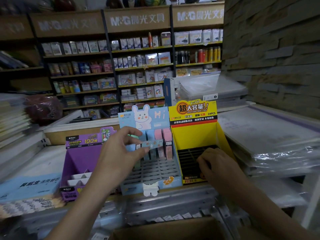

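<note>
Left hand (pixel 121 151) pinches lead case (pixel 150 144), long axis approx. horizontal, pointing right.

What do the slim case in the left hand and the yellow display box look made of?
Slim pale-blue patterned case, pinched by the left hand: probably plastic or coated card; a faint sheen, too blurred to settle. Yellow folded display box: printed cardboard, matte to semi-gloss, with creased fold lines and thin cut edges.
</note>
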Motion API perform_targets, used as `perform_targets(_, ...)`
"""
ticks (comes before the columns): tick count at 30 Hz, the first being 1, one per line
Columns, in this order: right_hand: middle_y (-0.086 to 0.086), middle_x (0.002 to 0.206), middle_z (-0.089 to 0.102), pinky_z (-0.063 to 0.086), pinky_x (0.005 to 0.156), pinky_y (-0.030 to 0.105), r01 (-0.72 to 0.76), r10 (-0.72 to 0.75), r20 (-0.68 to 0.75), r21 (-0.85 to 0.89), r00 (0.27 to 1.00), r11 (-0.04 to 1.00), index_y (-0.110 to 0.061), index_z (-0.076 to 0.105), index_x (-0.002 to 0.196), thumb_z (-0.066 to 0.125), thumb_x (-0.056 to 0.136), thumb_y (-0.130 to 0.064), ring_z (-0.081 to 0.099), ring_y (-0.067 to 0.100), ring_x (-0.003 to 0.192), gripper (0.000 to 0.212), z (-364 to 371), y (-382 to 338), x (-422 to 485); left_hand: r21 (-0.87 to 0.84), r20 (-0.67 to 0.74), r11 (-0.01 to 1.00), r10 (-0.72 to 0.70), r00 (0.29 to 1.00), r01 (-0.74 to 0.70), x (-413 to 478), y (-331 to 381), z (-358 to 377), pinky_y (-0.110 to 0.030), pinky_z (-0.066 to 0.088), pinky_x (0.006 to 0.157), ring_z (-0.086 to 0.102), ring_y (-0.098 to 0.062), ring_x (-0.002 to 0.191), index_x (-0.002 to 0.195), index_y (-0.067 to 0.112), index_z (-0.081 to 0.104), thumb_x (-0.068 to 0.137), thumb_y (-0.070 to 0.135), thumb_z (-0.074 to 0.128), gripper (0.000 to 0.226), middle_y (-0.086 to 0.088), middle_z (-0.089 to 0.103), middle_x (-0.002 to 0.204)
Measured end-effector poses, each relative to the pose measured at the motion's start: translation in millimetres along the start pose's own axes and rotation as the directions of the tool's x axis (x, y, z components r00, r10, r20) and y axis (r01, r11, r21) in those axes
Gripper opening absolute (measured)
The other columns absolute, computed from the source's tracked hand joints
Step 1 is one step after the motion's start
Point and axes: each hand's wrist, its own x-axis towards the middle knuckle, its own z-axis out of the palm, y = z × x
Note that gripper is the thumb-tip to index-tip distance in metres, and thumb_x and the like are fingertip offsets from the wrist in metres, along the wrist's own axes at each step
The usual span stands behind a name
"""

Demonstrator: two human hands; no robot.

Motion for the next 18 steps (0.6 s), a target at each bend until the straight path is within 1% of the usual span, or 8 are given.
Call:
perform_targets(2, -0.007, 0.08, 0.056, 0.046, 0.07, 0.036, 0.003, -0.003, -0.006, 0.005, 1.0, 1.0, -0.015, 0.062, 0.075, 0.052, 0.099, -0.021, 0.048, 0.013, 0.08, 0.027, 0.5, 0.7, -0.6, 0.148, -0.016, 0.986, 0.076, 0.997, -0.073, 5.6, 5.0, -3.5, -0.022, 0.044, 0.061, 0.065, 0.0, 0.078, 0.092, 0.033, 0.066, 0.077, 0.022, 0.089, 0.03, 0.014, 0.07, 0.086)
perform_targets(4, -0.008, 0.08, 0.056, 0.047, 0.07, 0.037, 0.006, -0.006, -0.009, 0.01, 1.0, 1.0, -0.015, 0.062, 0.075, 0.052, 0.099, -0.021, 0.048, 0.013, 0.08, 0.027, 0.8, 1.2, -1.1, 0.26, 0.002, 0.956, 0.139, 0.99, -0.135, 11.6, 10.1, -4.6, -0.017, 0.038, 0.053, 0.06, -0.001, 0.066, 0.087, 0.033, 0.065, 0.079, 0.024, 0.086, 0.025, 0.015, 0.068, 0.084)
perform_targets(8, -0.008, 0.079, 0.055, 0.047, 0.069, 0.036, 0.013, -0.013, -0.021, 0.01, 1.0, 1.0, -0.016, 0.061, 0.074, 0.052, 0.099, -0.021, 0.047, 0.012, 0.079, 0.028, 1.4, 1.3, -2.3, 0.394, 0.119, 0.899, 0.157, 0.98, -0.192, 26.5, 15.7, -2.9, -0.018, 0.031, 0.048, 0.054, -0.002, 0.057, 0.093, 0.034, 0.064, 0.096, 0.017, 0.069, 0.018, 0.012, 0.063, 0.082)
perform_targets(9, -0.008, 0.078, 0.054, 0.047, 0.068, 0.034, 0.017, -0.017, -0.022, 0.006, 1.0, 1.0, -0.017, 0.061, 0.074, 0.052, 0.099, -0.021, 0.047, 0.012, 0.079, 0.028, 1.4, 1.3, -2.7, 0.412, 0.144, 0.89, 0.15, 0.978, -0.197, 29.9, 16.7, -3.6, -0.02, 0.031, 0.048, 0.053, -0.003, 0.058, 0.096, 0.034, 0.064, 0.098, 0.016, 0.064, 0.018, 0.01, 0.063, 0.083)
perform_targets(11, -0.009, 0.078, 0.053, 0.046, 0.067, 0.032, 0.029, -0.029, -0.027, -0.001, 0.999, 1.0, -0.018, 0.06, 0.074, 0.052, 0.1, -0.021, 0.046, 0.012, 0.078, 0.027, 1.6, 1.1, -3.5, 0.438, 0.185, 0.871, 0.157, 0.97, -0.225, 36.1, 18.0, -6.7, -0.026, 0.039, 0.055, 0.054, -0.004, 0.07, 0.103, 0.031, 0.062, 0.098, 0.012, 0.06, 0.019, 0.007, 0.064, 0.094)
perform_targets(12, -0.009, 0.078, 0.053, 0.046, 0.066, 0.03, 0.033, -0.034, -0.028, -0.006, 0.999, 0.999, -0.019, 0.06, 0.074, 0.052, 0.1, -0.021, 0.046, 0.011, 0.077, 0.027, 1.7, 1.0, -3.9, 0.449, 0.199, 0.859, 0.17, 0.965, -0.244, 38.9, 18.3, -8.3, -0.03, 0.044, 0.059, 0.057, -0.007, 0.076, 0.105, 0.031, 0.06, 0.097, 0.012, 0.062, 0.02, 0.005, 0.064, 0.098)
perform_targets(14, -0.009, 0.078, 0.054, 0.046, 0.066, 0.03, 0.036, -0.037, -0.025, -0.008, 0.999, 0.999, -0.019, 0.06, 0.075, 0.051, 0.1, -0.022, 0.047, 0.012, 0.078, 0.027, 1.6, 1.3, -4.5, 0.468, 0.205, 0.842, 0.193, 0.96, -0.269, 43.4, 18.4, -10.2, -0.037, 0.052, 0.067, 0.062, -0.015, 0.08, 0.106, 0.032, 0.055, 0.094, 0.014, 0.068, 0.025, 0.002, 0.065, 0.096)
perform_targets(18, -0.007, 0.079, 0.055, 0.047, 0.068, 0.033, 0.03, -0.03, -0.037, 0.0, 0.999, 1.0, -0.017, 0.062, 0.076, 0.051, 0.1, -0.023, 0.048, 0.013, 0.08, 0.027, 1.2, 1.3, -5.2, 0.478, 0.222, 0.833, 0.193, 0.956, -0.279, 50.3, 13.5, -11.4, -0.03, 0.045, 0.06, 0.058, -0.01, 0.074, 0.106, 0.034, 0.053, 0.092, 0.019, 0.074, 0.03, 0.006, 0.061, 0.092)
